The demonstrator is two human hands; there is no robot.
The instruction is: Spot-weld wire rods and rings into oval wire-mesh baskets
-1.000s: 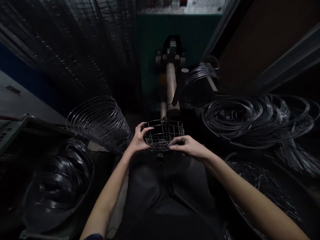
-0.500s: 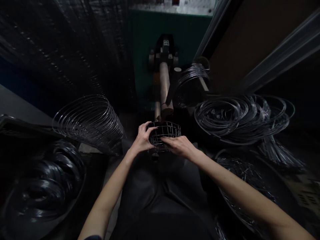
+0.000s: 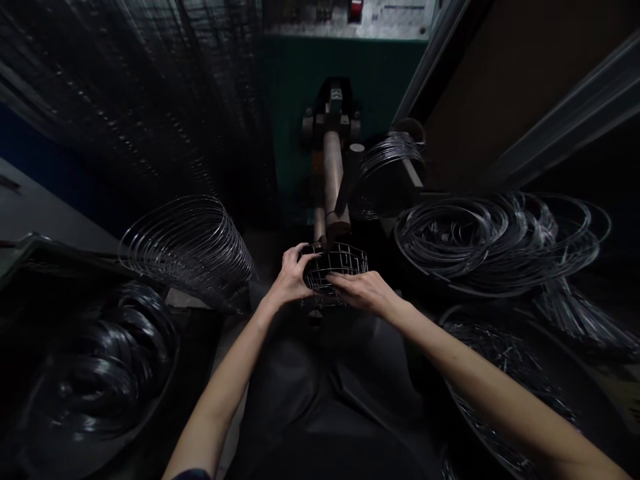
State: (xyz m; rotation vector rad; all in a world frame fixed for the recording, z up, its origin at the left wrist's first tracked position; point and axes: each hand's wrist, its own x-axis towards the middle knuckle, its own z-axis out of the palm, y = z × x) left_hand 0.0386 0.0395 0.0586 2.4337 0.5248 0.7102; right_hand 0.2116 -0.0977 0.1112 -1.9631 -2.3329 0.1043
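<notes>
Wire basket [image 3: 350,257] found at the lower end of the metal arm [image 3: 333,160], just beyond the person's lap [image 3: 330,373] (contact with the arm cannot be confirmed). Left hand [image 3: 291,277]: fingers curved around the basket's left side, grasping it. Right hand [image 3: 369,291]: fingers laid at the near side; whether they grip cannot be told. Judged light, fairly stiff, its thin wire likely slippery; best held by opposite sides of the rim.
</notes>
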